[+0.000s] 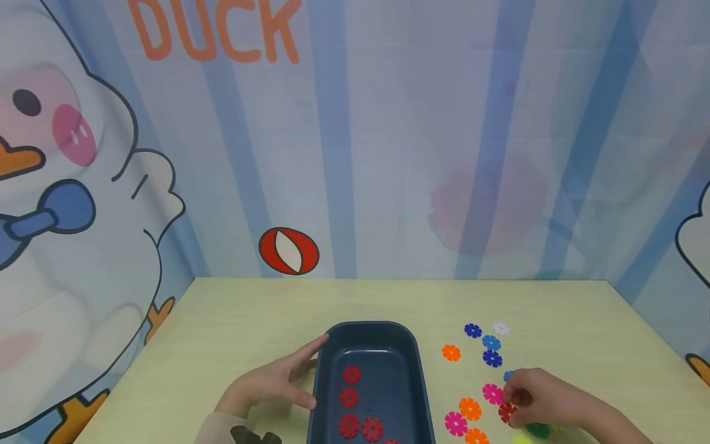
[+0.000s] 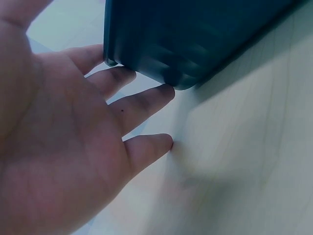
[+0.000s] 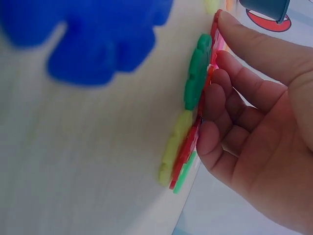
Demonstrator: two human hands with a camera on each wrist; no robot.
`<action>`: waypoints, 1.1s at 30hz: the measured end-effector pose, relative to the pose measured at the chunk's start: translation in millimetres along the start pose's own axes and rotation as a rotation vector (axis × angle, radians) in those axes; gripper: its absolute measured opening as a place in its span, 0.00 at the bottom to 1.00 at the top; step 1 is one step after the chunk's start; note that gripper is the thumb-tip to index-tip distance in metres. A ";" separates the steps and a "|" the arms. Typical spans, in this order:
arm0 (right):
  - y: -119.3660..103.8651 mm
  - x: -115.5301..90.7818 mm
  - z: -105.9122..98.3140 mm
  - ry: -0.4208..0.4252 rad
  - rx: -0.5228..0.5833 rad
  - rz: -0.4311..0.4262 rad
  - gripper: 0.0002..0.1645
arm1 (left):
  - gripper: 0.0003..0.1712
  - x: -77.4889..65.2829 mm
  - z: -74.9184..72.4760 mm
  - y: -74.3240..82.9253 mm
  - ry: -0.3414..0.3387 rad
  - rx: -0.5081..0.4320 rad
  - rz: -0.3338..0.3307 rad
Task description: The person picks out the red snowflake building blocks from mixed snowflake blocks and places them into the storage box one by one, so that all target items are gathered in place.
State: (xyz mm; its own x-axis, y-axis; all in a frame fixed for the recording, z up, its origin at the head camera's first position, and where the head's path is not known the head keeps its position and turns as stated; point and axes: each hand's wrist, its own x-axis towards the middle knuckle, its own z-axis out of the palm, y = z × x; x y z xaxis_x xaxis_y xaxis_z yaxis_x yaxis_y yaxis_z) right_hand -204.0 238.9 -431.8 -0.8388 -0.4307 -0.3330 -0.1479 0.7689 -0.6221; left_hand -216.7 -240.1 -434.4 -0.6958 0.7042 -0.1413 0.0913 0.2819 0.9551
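A dark blue-grey tray (image 1: 373, 327) stands upright on the table, with several red snowflake discs (image 1: 349, 398) lying on its left and near part. My left hand (image 1: 274, 383) touches the tray's left side, fingers spread and fairly straight; in the left wrist view the fingertips (image 2: 164, 93) meet the tray's outer wall. To the right of the tray, my right hand (image 1: 546, 398) pinches a red snowflake disc (image 1: 506, 413) between thumb and forefinger, down at the table. Just beside that hand lies a green disc (image 1: 537, 430), partly hidden under it.
Several loose discs lie between tray and right hand, among them orange (image 1: 470, 409) and pink (image 1: 456, 423) ones. Farther back are dark blue (image 1: 492, 358), white (image 1: 501, 328) and another orange disc (image 1: 452, 353). A blue piece (image 3: 93, 39) looms close in the right wrist view. A printed curtain (image 1: 383, 154) backs the table.
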 end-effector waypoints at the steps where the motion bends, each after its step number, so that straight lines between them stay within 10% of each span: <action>1: 0.5 -0.4 -0.3 -0.006 -0.005 -0.014 0.14 | 0.60 -0.1 0.1 -0.2 -0.001 0.000 0.002; 33: -9.4 -2.8 0.1 -0.045 0.010 -0.024 0.14 | 0.61 -0.3 0.2 1.3 -0.006 -0.003 0.003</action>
State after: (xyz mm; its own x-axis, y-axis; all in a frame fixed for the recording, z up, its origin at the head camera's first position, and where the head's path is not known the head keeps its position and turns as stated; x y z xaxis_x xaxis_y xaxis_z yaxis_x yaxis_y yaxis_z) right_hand -200.3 232.8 -425.1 -0.8106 -0.4699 -0.3494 -0.1621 0.7534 -0.6372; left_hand -216.2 -239.8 -433.2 -0.6912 0.7090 -0.1399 0.0911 0.2775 0.9564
